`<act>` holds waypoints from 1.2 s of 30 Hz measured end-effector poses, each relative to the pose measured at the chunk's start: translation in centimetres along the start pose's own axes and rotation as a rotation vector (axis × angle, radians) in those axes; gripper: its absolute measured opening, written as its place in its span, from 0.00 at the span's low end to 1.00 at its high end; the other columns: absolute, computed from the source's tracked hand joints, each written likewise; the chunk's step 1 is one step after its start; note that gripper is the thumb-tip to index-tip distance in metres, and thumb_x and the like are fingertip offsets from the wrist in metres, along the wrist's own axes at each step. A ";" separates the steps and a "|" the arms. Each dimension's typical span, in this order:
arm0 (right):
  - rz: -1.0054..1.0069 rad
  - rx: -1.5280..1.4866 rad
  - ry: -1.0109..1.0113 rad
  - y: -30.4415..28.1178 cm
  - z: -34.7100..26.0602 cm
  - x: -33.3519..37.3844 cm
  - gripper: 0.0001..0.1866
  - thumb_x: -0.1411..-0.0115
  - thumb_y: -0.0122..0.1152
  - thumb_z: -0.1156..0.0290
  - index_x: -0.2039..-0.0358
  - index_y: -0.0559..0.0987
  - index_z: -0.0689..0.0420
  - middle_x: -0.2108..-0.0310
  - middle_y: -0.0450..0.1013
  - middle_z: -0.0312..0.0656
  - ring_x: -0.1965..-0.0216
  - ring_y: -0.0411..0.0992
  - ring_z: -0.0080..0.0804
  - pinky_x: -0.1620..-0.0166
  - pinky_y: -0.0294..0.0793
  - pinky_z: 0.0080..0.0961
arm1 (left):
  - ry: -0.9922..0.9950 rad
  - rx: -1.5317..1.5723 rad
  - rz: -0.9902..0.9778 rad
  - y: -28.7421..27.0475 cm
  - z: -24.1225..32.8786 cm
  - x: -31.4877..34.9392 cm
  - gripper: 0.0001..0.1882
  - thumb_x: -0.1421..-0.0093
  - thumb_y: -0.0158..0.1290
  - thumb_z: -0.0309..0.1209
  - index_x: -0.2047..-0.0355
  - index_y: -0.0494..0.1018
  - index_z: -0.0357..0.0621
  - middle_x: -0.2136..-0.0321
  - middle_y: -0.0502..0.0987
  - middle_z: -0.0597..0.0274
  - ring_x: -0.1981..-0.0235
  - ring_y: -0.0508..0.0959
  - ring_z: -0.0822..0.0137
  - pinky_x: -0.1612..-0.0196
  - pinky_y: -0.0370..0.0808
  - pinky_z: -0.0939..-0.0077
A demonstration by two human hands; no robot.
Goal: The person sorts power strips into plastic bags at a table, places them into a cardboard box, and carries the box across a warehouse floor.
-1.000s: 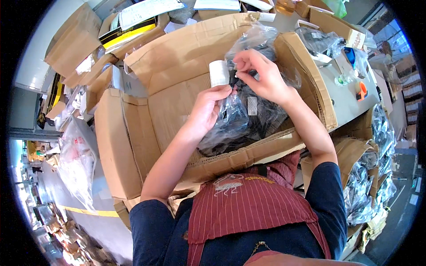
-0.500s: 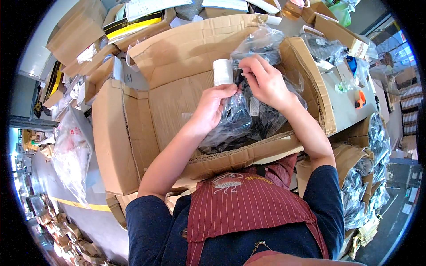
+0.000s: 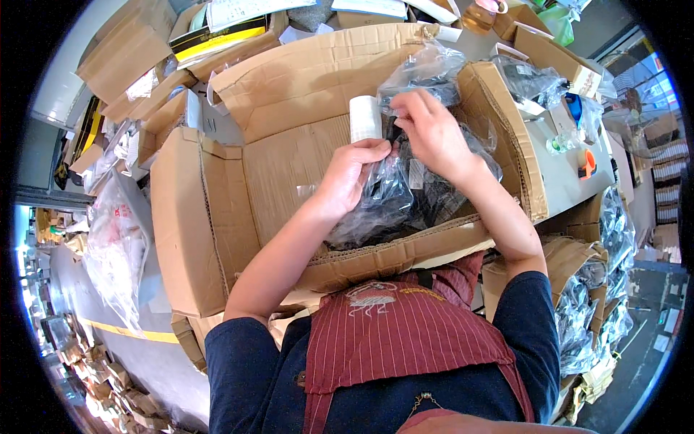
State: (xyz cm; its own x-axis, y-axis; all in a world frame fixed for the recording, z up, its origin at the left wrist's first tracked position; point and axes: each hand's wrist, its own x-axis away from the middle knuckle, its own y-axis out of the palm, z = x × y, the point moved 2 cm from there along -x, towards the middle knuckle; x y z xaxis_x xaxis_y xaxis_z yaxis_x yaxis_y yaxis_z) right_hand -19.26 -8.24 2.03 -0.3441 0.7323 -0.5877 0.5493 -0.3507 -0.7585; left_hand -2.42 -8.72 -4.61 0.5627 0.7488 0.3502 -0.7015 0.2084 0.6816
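Observation:
In front of me an open cardboard box (image 3: 289, 163) holds clear plastic bags with dark contents. My left hand (image 3: 350, 173) is closed, thumb against fingers, on the gathered top of a clear plastic bag (image 3: 390, 184) with something black inside. Just right of it, my right hand (image 3: 437, 137) is bent with its fingertips pinched together above a small dark piece at the bag's top. What those fingertips hold, if anything, is hidden. A white roll (image 3: 365, 118) stands upright just beyond my left hand. Another clear bag (image 3: 426, 76) lies behind my right hand.
The box's raised flaps and walls surround both hands. On the grey table (image 3: 557, 177) to the right lie an orange tape-like ring (image 3: 587, 165) and bagged dark parts (image 3: 531, 79). Opened cartons (image 3: 170, 130) crowd the left. More bagged parts (image 3: 578, 311) fill a carton at lower right.
My right fingertips have shifted slightly, and the black piece between the hands shows less than before. My left hand keeps its hold on the bag, almost unmoved.

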 end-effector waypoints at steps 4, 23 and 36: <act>0.033 -0.184 0.297 -0.5 2.9 -0.2 0.18 0.50 0.68 0.76 0.59 0.73 0.59 0.66 0.71 0.43 0.66 0.73 0.35 0.63 0.75 0.31 | -0.040 -0.044 0.002 -0.3 0.4 0.3 0.15 0.40 0.56 0.27 0.55 0.74 0.30 0.63 0.79 0.60 0.61 0.78 0.71 0.53 0.73 0.78; -0.243 -0.823 0.524 1.4 5.5 0.8 0.12 0.34 0.55 0.67 0.56 0.79 0.62 0.70 0.78 0.36 0.72 0.74 0.21 0.67 0.74 0.21 | -0.014 -0.218 -0.038 -2.1 1.9 -0.9 0.16 0.40 0.56 0.27 0.53 0.74 0.31 0.59 0.79 0.58 0.60 0.78 0.70 0.52 0.72 0.77; 0.152 -0.462 0.489 -0.9 8.4 0.3 0.11 0.34 0.55 0.71 0.55 0.77 0.62 0.68 0.78 0.38 0.70 0.75 0.21 0.64 0.75 0.20 | 0.791 -0.765 0.334 -5.8 5.4 -1.8 0.13 0.40 0.51 0.20 0.56 0.78 0.39 0.60 0.79 0.64 0.57 0.75 0.73 0.50 0.70 0.78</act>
State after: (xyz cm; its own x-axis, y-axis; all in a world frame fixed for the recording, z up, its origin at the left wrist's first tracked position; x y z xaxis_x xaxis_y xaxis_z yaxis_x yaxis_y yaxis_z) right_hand -26.24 -12.61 0.16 0.0862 0.9119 -0.4011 0.8698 -0.2653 -0.4161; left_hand 2.95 -14.69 -5.73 0.0566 0.9677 -0.2456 -0.9982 0.0501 -0.0326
